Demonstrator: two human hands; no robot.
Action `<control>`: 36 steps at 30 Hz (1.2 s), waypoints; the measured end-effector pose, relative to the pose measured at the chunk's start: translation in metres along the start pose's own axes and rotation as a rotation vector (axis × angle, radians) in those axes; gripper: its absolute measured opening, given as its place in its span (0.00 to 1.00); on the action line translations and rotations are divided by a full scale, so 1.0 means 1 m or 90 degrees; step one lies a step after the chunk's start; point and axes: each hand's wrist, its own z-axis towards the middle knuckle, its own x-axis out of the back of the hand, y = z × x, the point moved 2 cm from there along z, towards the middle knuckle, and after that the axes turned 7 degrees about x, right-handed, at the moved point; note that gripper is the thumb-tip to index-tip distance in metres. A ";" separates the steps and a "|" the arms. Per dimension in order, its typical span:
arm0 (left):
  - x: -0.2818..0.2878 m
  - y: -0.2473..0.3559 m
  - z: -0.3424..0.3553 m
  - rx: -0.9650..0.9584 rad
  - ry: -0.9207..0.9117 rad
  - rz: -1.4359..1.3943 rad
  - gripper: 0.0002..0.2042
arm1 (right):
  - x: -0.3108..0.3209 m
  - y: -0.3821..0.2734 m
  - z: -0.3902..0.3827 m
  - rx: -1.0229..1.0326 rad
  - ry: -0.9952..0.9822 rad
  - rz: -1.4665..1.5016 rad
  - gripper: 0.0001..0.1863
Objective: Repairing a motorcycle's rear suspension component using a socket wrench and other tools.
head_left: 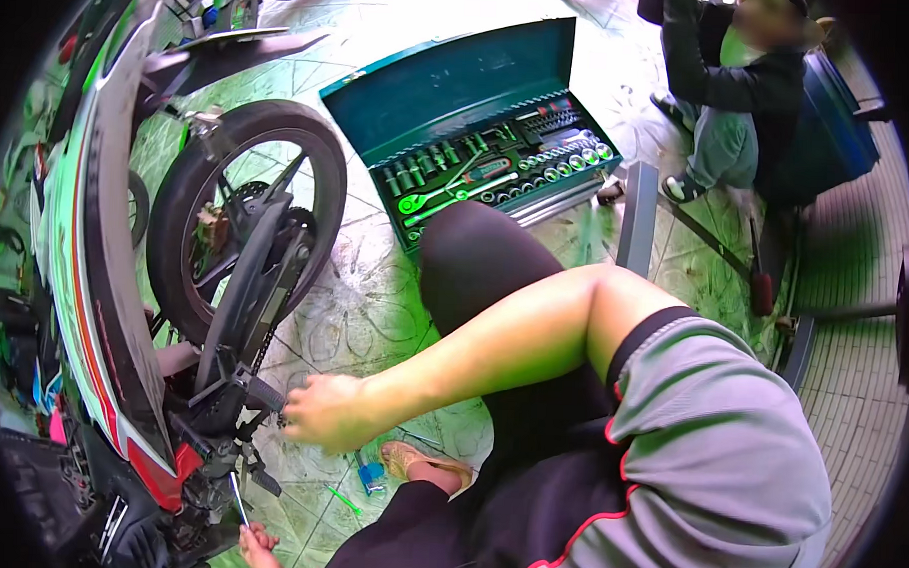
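Note:
A motorcycle with white, red and black body panels (75, 261) stands at the left, its rear wheel (323, 189) beyond my hands. Low in the view, my left hand (257, 550) is closed around a slim, silvery metal tool (238, 499), whose far end reaches up to the dark parts under the bike's frame. My right hand (330, 412) is beside the black rubber foot peg (264, 394), fingers curled at its outer end. Whether those fingers hold anything is hidden.
An open green toolbox (452, 74) with sockets and ratchets lies on the tiled floor ahead. A blue item (371, 477) and a green stick (345, 501) lie near my sandal (408, 461). At the far right sits another person (727, 83), by a grey metal post (637, 215).

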 end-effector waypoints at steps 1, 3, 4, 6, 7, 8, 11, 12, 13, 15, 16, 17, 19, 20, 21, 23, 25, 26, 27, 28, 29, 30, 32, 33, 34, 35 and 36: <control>0.008 0.037 -0.025 -0.008 -0.046 0.110 0.19 | 0.015 -0.009 0.000 0.056 0.101 0.006 0.24; -0.044 0.118 -0.057 -0.021 -0.084 0.195 0.17 | 0.021 -0.006 -0.011 0.052 0.166 0.014 0.25; -0.081 0.160 -0.081 -0.038 -0.116 0.270 0.14 | 0.024 -0.004 -0.017 0.056 0.226 0.014 0.26; -0.128 0.201 -0.153 -0.062 -0.093 0.357 0.12 | 0.036 -0.026 -0.011 0.107 0.317 0.020 0.27; -0.157 0.204 -0.162 -0.114 -0.089 0.378 0.13 | 0.030 -0.028 -0.009 0.110 0.286 0.031 0.27; -0.179 0.204 -0.166 -0.166 -0.087 0.398 0.15 | 0.024 -0.029 -0.005 0.111 0.255 0.043 0.26; -0.197 0.154 -0.147 -0.190 -0.170 0.344 0.15 | 0.026 -0.038 0.014 0.113 0.018 0.057 0.23; -0.204 0.139 -0.142 -0.181 -0.165 0.282 0.15 | 0.024 -0.045 0.022 0.133 -0.204 0.056 0.22; -0.218 0.128 -0.132 -0.175 -0.180 0.216 0.18 | 0.013 -0.040 0.027 0.118 -0.200 0.062 0.22; -0.245 0.114 -0.121 -0.174 -0.186 0.217 0.18 | -0.019 -0.024 0.033 0.085 -0.233 0.113 0.20; -0.252 0.110 -0.119 -0.172 -0.165 0.208 0.17 | -0.021 -0.023 0.033 0.085 -0.251 0.134 0.19; -0.255 0.106 -0.118 -0.170 -0.143 0.198 0.17 | -0.023 -0.025 0.034 0.089 -0.250 0.134 0.19; -0.247 0.094 -0.109 -0.147 -0.135 0.175 0.16 | -0.018 -0.032 0.024 0.053 -0.244 0.112 0.20; -0.241 0.090 -0.104 -0.127 -0.137 0.153 0.15 | -0.014 -0.035 0.021 0.035 -0.242 0.101 0.21; -0.240 0.088 -0.102 -0.106 -0.142 0.132 0.14 | -0.014 -0.038 0.020 0.041 -0.246 0.100 0.21; -0.237 0.084 -0.097 -0.085 -0.129 0.113 0.14 | -0.012 -0.041 0.018 -0.008 -0.243 0.040 0.21; -0.235 0.078 -0.093 -0.047 -0.114 0.085 0.15 | -0.011 -0.043 0.019 -0.027 -0.246 0.009 0.21; -0.235 0.077 -0.092 -0.045 -0.112 0.081 0.15 | -0.010 -0.041 0.019 -0.026 -0.246 0.009 0.21; -0.236 0.076 -0.091 -0.052 -0.111 0.080 0.15 | -0.009 -0.040 0.020 -0.026 -0.246 0.010 0.22; -0.236 0.075 -0.091 -0.060 -0.109 0.079 0.14 | -0.009 -0.039 0.020 -0.026 -0.246 0.011 0.22; -0.236 0.073 -0.091 -0.068 -0.109 0.079 0.14 | -0.009 -0.039 0.019 -0.024 -0.248 0.011 0.22; -0.237 0.071 -0.091 -0.066 -0.108 0.078 0.14 | -0.009 -0.038 0.018 -0.022 -0.242 0.010 0.22; -0.240 0.070 -0.091 -0.062 -0.103 0.071 0.14 | -0.010 -0.039 0.019 -0.020 -0.225 0.010 0.22; -0.240 0.070 -0.092 -0.060 -0.101 0.068 0.15 | -0.010 -0.040 0.019 -0.020 -0.224 0.011 0.22; -0.242 0.069 -0.093 -0.059 -0.101 0.070 0.15 | -0.011 -0.041 0.020 -0.018 -0.238 0.005 0.22; -0.244 0.067 -0.094 -0.057 -0.105 0.061 0.13 | -0.012 -0.042 0.020 -0.017 -0.252 0.000 0.22; -0.250 0.068 -0.098 -0.053 -0.108 0.053 0.12 | -0.014 -0.043 0.020 -0.016 -0.266 -0.006 0.22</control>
